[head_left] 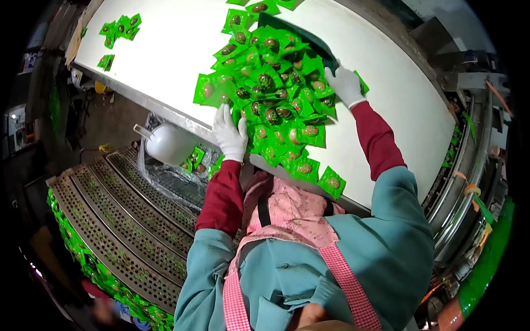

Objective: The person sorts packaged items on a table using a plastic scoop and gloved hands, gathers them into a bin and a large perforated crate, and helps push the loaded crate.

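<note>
A large heap of small green packets, each with a brown egg-shaped item printed or showing, lies on the white tabletop. My left hand, in a white glove, rests at the heap's near left edge with its fingers stretched out against the packets. My right hand, also gloved in white, is at the right side of the heap. Its fingers close on the end of a dark green tray-like piece, whose curved edge runs along the heap's far side. Packets hide most of that piece.
Loose packets lie on the table's far left. Below the table's left edge stands a plastic-lined container holding a white scoop-like vessel and packets. Perforated metal slats are at lower left, metal rails at right.
</note>
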The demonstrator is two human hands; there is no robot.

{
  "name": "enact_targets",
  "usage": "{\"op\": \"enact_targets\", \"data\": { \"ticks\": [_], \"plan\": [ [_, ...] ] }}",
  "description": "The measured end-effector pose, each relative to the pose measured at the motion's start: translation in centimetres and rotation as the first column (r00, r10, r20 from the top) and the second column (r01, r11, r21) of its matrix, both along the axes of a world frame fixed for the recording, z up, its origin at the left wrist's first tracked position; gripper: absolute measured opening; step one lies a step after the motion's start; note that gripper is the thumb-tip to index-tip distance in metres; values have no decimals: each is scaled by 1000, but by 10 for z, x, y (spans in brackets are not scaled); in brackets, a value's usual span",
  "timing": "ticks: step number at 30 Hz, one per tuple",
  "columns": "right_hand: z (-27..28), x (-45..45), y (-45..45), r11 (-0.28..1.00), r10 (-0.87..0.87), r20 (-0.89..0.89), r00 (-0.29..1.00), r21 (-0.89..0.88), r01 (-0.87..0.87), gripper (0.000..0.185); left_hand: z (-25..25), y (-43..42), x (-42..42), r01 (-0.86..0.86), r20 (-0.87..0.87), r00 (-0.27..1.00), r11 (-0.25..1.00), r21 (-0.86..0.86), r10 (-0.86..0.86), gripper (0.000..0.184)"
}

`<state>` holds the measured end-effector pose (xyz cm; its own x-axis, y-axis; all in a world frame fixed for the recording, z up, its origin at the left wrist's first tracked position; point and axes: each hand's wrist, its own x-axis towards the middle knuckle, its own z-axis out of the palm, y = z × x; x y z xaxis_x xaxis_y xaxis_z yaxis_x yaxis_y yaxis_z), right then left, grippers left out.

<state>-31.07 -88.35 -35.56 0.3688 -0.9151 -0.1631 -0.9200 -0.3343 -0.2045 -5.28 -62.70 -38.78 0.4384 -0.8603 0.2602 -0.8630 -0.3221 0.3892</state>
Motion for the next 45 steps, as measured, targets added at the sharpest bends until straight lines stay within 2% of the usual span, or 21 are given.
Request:
{"op": "enact_targets", "data": {
  "ticks": [6, 10, 11, 13, 14, 15, 16, 17, 18, 20, 22, 25, 27, 28, 30, 32, 37, 38, 40, 42, 45],
  "plan": [
    [38, -29, 91, 941, 183, 10, 983, -290, -172, 47, -12, 1, 7, 3, 3, 1000, 985, -170, -3, 71],
    [79, -67, 126, 942, 78, 17, 997, -329, -68, 46, -6, -9, 12, -70, -124, 991, 966, -251, 40, 73],
    [88, -82, 131, 977, -90, 67, 994, -188, 101, 43, -2, -15, 15, -37, -125, 992, 958, -286, 1, 76],
    [100, -129, 131, 965, -162, 100, 982, -194, 179, 53, 1, -35, 23, 9, -211, 974, 953, -304, -77, 77],
    [106, -156, 128, 956, -272, 132, 953, -77, 284, 59, 5, -46, 27, 55, -287, 945, 943, -327, -155, 78],
    [128, -167, 134, 911, -412, 280, 867, 151, 384, 59, 10, -56, 30, 65, -325, 933, 962, -265, -153, 82],
    [141, -189, 135, 885, -450, 315, 836, 286, 368, 51, 13, -66, 34, 67, -326, 932, 960, -270, -157, 82],
    [143, -221, 128, 789, -548, 172, 819, 431, 437, 40, 15, -75, 37, 110, -406, 896, 975, -193, -181, 83],
    [136, -260, 123, 758, -531, 64, 845, 481, 440, 31, 18, -84, 40, 157, -483, 854, 981, -118, -195, 85],
    [155, -252, 132, 734, -540, -11, 842, 484, 477, 28, 23, -98, 42, 279, -507, 829, 960, 9, -236, 93],
    [155, -240, 133, 434, -615, -148, 775, 756, 490, 28, 4, -115, 36, 282, -402, 889, 954, 100, -221, 95],
    [114, -169, 144, 561, -564, 150, 812, 792, 242, 34, 17, -125, 14, 255, -376, 914, 937, 240, -153, 86],
    [81, -123, 135, 570, -537, 178, 825, 797, 199, 37, 32, -125, 1, 254, -340, 931, 900, 354, -129, 82],
    [78, -98, 128, 553, -524, 125, 843, 802, 225, 38, 30, -124, -1, 249, -354, 928, 903, 350, -118, 80],
    [64, -73, 114, 535, -528, 181, 830, 830, 159, 39, 3, -128, 8, 222, -434, 892, 960, 170, -130, 80],
    [66, -48, 113, 522, -569, 160, 807, 828, 205, 39, 18, -135, 15, 151, -511, 859, 971, 183, -38, 78],
    [69, -38, 102, 568, -506, 242, 828, 816, 108, 39, 13, -142, 31, 178, -546, 831, 981, 83, -104, 78],
    [63, -52, 92, 475, -420, 213, 882, 880, 13, 47, 13, -138, 31, 201, -558, 820, 977, 66, -131, 78],
    [103, -64, 86, 303, -448, 317, 836, 933, -192, 55, 20, -130, 27, 254, -563, 811, 963, 88, -162, 77],
    [103, -85, 73, 185, -446, 269, 854, 961, -206, 64, 19, -128, 27, 297, -544, 814, 950, 91, -203, 76],
    [90, -78, 73, 138, -537, 233, 811, 973, -188, 52, 16, -132, 27, 268, -546, 818, 960, 84, -181, 75]
  ]
}}
